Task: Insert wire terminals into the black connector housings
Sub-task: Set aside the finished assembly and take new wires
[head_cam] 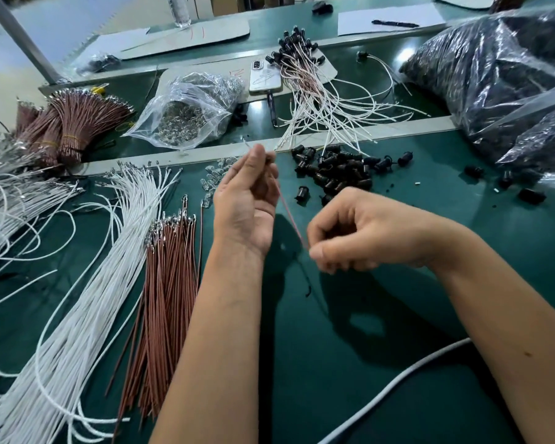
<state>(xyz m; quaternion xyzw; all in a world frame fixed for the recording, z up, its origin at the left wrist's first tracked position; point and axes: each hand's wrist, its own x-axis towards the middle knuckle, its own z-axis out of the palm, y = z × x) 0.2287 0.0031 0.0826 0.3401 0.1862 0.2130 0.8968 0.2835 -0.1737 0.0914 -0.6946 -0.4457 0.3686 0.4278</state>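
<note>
Phone [265, 77] face-down on card, pen [394, 24] on paper far back — maybe a bottle [180, 11].

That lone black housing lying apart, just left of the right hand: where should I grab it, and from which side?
Pinch the lone black housing across its barrel from above. It lies on its side on the green mat, clear of the pile, so both flanks look free; its opening's direction is hard to tell.

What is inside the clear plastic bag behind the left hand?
The clear plastic bag holds a heap of small shiny clear parts, seen through its open mouth; anything deeper is hidden by crinkled film.
</note>
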